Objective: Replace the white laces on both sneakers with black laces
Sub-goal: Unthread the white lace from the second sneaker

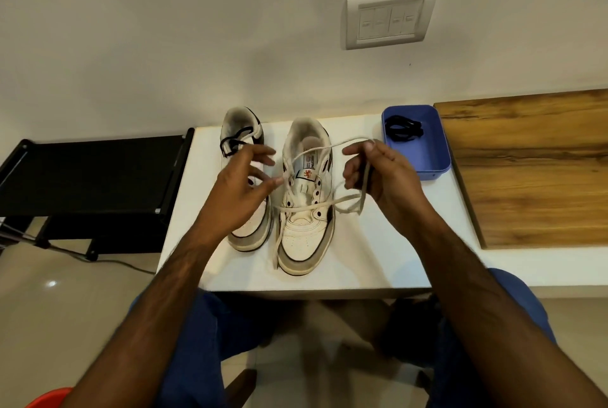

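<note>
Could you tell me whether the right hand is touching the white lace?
Touching. The head view shows the right hand with its fingers curled round the white lace, which loops out below the palm.

left hand fingers spread loosely, right hand fingers curled, pinching

Left sneaker mostly behind left hand, tongue label print too small, wooden board cut at right edge
</note>
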`<state>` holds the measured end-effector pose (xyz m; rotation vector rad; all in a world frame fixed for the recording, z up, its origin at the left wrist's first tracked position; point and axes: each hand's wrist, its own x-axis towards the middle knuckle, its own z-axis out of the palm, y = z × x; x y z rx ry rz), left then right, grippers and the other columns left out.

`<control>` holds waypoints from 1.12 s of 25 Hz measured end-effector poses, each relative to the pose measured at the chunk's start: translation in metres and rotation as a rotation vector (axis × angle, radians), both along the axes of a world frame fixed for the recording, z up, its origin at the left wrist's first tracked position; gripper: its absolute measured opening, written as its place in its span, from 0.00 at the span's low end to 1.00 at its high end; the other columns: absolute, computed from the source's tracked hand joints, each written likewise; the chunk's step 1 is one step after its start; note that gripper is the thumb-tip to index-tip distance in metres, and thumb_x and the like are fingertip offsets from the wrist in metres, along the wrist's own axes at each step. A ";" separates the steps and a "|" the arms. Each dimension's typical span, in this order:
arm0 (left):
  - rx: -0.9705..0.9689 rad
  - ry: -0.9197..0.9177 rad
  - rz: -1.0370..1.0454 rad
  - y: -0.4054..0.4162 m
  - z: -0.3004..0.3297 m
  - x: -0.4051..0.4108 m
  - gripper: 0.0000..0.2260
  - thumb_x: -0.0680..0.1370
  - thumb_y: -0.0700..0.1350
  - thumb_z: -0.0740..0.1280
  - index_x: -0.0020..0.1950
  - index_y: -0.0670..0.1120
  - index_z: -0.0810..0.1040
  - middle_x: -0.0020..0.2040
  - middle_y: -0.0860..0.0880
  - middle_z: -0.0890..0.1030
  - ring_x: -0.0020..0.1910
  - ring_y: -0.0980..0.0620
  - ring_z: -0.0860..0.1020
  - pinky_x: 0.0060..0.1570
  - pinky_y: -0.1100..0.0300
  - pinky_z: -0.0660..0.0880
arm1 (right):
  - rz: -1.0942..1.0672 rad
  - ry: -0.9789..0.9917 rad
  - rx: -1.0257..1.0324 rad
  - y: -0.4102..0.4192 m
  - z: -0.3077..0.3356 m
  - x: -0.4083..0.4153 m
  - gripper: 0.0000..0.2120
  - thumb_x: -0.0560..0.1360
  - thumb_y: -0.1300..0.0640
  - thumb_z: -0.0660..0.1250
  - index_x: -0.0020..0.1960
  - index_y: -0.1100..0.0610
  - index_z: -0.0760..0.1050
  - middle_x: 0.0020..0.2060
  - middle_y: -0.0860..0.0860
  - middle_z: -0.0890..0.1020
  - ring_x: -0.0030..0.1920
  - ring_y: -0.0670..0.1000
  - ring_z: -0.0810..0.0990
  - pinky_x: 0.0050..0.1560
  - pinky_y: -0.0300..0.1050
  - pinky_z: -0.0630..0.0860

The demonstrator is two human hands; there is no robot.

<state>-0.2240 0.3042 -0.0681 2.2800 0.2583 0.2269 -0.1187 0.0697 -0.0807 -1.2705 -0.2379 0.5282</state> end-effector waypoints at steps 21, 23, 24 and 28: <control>-0.081 -0.123 0.559 0.072 -0.005 -0.059 0.13 0.81 0.40 0.66 0.65 0.48 0.73 0.56 0.45 0.76 0.51 0.49 0.77 0.50 0.52 0.75 | -0.135 -0.573 -1.149 0.009 -0.028 -0.005 0.32 0.75 0.58 0.70 0.76 0.49 0.62 0.76 0.52 0.60 0.75 0.57 0.58 0.71 0.59 0.57; 0.495 0.362 0.279 0.078 -0.002 -0.061 0.22 0.78 0.39 0.69 0.71 0.51 0.71 0.69 0.46 0.70 0.65 0.44 0.71 0.62 0.43 0.69 | -0.026 -0.831 -0.990 0.023 -0.029 -0.020 0.24 0.74 0.59 0.69 0.68 0.46 0.72 0.70 0.48 0.68 0.71 0.54 0.62 0.65 0.52 0.57; 0.661 0.459 0.187 0.076 0.003 -0.059 0.25 0.77 0.38 0.69 0.72 0.53 0.70 0.73 0.47 0.66 0.70 0.42 0.66 0.65 0.40 0.65 | 0.059 -0.905 -0.927 0.028 -0.031 -0.026 0.18 0.75 0.58 0.69 0.63 0.46 0.76 0.65 0.46 0.71 0.67 0.52 0.65 0.60 0.47 0.55; 0.690 0.166 -0.001 0.030 0.018 -0.037 0.16 0.78 0.43 0.66 0.65 0.55 0.75 0.66 0.52 0.71 0.66 0.47 0.68 0.60 0.45 0.59 | 0.226 -1.038 -0.951 0.044 -0.046 -0.039 0.10 0.76 0.48 0.71 0.56 0.47 0.81 0.55 0.46 0.73 0.60 0.51 0.68 0.55 0.48 0.56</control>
